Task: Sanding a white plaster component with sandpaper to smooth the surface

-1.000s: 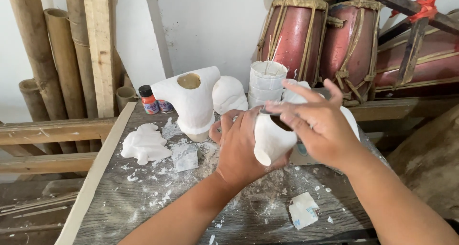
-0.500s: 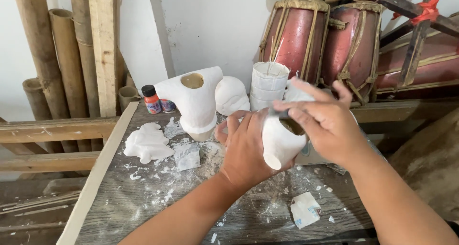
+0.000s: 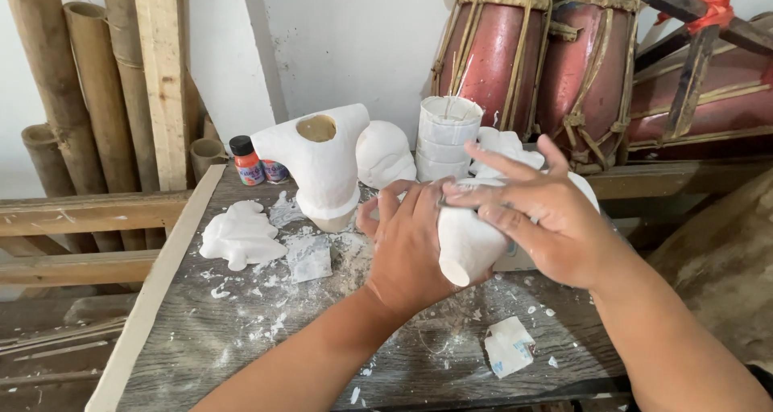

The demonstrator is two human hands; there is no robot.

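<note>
A scrap of white paper [image 3: 509,345] lies nearest on the dusty table [image 3: 241,348], then the left hand [image 3: 411,247] cups a white plaster piece [image 3: 467,243] while the right hand [image 3: 535,211] presses fingers on it, red drums [image 3: 491,58] behind.

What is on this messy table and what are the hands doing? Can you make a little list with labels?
left hand: wraps around a white plaster piece from behind
right hand: fingers spread over the top of the same piece
table: grey wood, speckled with white crumbs
big white mold: upright, round hole on top
flat white cast: lying left of the mold
paint bottle: orange, black cap
behind: two red drums, bamboo poles
</note>
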